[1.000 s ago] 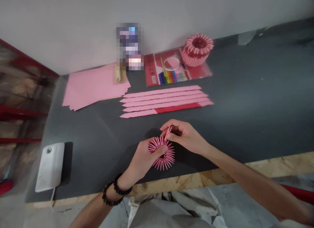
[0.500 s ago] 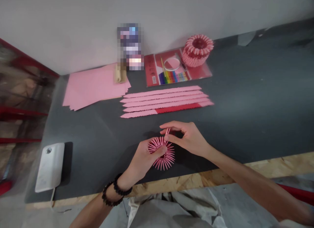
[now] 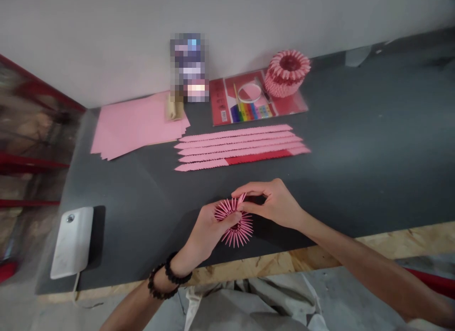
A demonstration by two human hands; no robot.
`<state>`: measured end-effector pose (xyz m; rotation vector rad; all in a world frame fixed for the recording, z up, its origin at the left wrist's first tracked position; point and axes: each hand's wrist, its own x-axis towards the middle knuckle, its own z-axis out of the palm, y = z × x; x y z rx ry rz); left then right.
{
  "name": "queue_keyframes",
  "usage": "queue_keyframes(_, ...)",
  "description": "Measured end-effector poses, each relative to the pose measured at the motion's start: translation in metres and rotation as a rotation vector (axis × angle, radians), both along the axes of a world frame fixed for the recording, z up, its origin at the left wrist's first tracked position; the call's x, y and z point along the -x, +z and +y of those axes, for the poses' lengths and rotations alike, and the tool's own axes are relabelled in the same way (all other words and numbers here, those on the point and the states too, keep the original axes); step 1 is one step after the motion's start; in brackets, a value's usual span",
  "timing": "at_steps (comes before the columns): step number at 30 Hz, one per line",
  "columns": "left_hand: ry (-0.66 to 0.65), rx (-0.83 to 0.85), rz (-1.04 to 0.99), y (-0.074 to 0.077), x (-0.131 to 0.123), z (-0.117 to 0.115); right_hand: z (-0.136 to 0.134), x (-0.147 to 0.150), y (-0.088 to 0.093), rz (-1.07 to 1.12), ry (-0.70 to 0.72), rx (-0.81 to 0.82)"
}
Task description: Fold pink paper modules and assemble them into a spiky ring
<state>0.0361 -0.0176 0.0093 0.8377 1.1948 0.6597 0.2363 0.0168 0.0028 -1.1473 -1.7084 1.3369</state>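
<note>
My left hand (image 3: 209,229) holds a round pink ring of folded paper pieces (image 3: 245,231), its thumb pressed on the ring's middle. My right hand (image 3: 275,203) pinches a small pink paper piece (image 3: 242,198) at the ring's upper edge, between thumb and fingers. Behind my hands, several long pink strips of linked pieces (image 3: 238,138) lie side by side; the nearest has a red section (image 3: 259,157). At the back stands a pink vase-like paper form (image 3: 287,75) with a spiky rim, resting on a red packet (image 3: 219,105).
Pink paper sheets (image 3: 131,127) lie at the back left, with a beige block (image 3: 173,107) on their corner. Beside it a blurred-out phone-like object (image 3: 190,68) leans on the wall. A white device (image 3: 73,243) with a cable sits at the near left.
My right hand has moved slightly down toward the ring, and the small piece in its fingers now sits lower, against the ring's upper edge. My left hand has stayed in place.
</note>
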Motion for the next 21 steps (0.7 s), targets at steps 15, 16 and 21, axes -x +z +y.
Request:
queue_keyframes(15, -0.03, -0.085, 0.019, -0.0007, 0.0006, -0.0003, -0.0033, 0.0002, 0.0089, -0.057, -0.055, -0.09)
queue_keyframes(16, -0.031, -0.081, 0.026, -0.0012, 0.0007, -0.0006, -0.0035, -0.0002, 0.0087, -0.037, -0.092, -0.082)
queue_keyframes(21, -0.008, -0.041, 0.048, -0.0032, 0.0005, -0.0024, 0.0014, -0.0081, 0.0091, -0.064, -0.251, -0.077)
